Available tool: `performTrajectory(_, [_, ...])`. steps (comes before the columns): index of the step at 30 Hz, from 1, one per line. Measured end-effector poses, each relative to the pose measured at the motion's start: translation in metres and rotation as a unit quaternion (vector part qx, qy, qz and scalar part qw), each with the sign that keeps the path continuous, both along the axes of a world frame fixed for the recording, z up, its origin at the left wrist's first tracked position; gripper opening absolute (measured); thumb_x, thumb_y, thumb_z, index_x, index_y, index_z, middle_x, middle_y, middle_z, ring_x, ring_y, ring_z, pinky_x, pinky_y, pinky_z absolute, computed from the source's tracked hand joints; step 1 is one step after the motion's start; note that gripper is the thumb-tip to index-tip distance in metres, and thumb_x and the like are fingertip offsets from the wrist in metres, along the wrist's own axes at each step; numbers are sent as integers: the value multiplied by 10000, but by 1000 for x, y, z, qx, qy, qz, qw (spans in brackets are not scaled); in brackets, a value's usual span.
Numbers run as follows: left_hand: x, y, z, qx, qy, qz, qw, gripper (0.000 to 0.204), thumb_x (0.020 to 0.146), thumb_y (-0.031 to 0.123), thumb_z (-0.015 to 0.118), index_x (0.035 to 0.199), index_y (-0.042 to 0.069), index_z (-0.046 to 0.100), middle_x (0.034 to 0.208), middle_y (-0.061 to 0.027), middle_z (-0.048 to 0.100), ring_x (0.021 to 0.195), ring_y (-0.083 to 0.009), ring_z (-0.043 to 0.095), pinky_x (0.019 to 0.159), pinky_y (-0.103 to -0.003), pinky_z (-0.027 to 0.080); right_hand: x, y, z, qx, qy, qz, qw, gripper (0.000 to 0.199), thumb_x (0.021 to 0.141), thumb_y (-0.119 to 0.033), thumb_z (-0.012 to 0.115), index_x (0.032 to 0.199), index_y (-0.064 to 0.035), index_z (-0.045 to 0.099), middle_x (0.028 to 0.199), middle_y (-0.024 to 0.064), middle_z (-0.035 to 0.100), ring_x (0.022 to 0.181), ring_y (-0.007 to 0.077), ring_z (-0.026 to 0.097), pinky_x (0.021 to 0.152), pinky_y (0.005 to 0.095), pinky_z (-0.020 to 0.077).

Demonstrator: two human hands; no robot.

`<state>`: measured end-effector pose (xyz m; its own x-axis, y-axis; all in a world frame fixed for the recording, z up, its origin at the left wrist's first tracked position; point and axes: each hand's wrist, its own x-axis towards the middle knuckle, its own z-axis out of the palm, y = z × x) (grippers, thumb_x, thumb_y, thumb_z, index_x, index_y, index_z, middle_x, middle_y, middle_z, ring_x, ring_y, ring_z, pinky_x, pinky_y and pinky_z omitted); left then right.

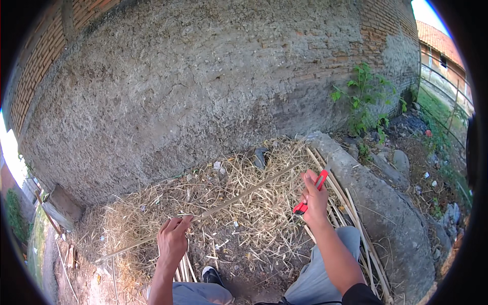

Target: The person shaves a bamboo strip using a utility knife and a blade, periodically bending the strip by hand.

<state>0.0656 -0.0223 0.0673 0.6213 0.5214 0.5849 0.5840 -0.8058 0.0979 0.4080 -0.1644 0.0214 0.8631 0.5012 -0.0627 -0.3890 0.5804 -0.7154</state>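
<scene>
A long, thin bamboo strip [244, 194] runs slantwise from the lower left up toward the ledge at the right. My left hand [173, 238] is closed round it, left of the middle of the view. Over on the right, my right hand [316, 199] grips a red utility knife [322, 179], its blade out and pointing up and away from me. The knife is apart from the strip, just to the right of its far end. Below both hands lies a thick spread of pale bamboo shavings [269, 203].
More bamboo strips [363, 229] lean along the concrete ledge [376, 203] beside my right leg. A rough plastered wall [203, 81] stands close in front. A dark stone [260, 157] sits at its foot, and a leafy plant [362, 96] grows at the far right. My shoe [212, 276] shows below.
</scene>
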Motion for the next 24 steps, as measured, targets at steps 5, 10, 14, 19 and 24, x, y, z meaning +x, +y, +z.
performTrajectory(5, [8, 31, -17, 36, -58, -17, 997, 316, 761, -47, 622, 1034, 87, 705, 872, -66, 654, 816, -258, 623, 748, -376, 441, 19, 12, 14, -9, -25, 2, 1000, 476, 882, -148, 738, 1285, 17, 544, 970, 3, 637, 509, 15, 393, 460, 214, 348])
performTrajectory(10, [12, 52, -14, 0, -57, -39, 998, 328, 732, -88, 593, 993, 79, 703, 858, -50, 664, 778, -246, 612, 728, -361, 424, 22, 23, 13, -20, -81, 10, 996, 405, 877, -106, 731, 1237, -4, 578, 908, -1, 617, 505, 10, 409, 444, 212, 344])
performTrajectory(14, [6, 57, -11, 21, -68, -21, 997, 349, 716, -106, 589, 989, 80, 704, 836, -33, 663, 763, -231, 602, 733, -358, 424, 18, 29, 7, -39, -89, 32, 995, 339, 876, -55, 710, 1196, -22, 605, 914, 1, 619, 520, 10, 429, 445, 204, 349])
performTrajectory(19, [3, 56, -10, 10, -85, -33, 996, 331, 709, -98, 612, 970, 81, 710, 805, -21, 667, 759, -219, 602, 724, -362, 425, 13, 26, 11, -75, -141, 31, 987, 282, 886, -43, 693, 1158, -35, 620, 953, 12, 635, 557, 2, 444, 446, 193, 351])
performTrajectory(24, [-4, 55, -13, 88, -85, 1, 992, 280, 707, -36, 661, 949, 94, 713, 769, -22, 664, 720, -215, 592, 699, -360, 418, 3, 24, 19, -109, -206, -4, 972, 247, 884, -57, 706, 1126, -40, 660, 770, -24, 623, 498, 2, 408, 430, 200, 308])
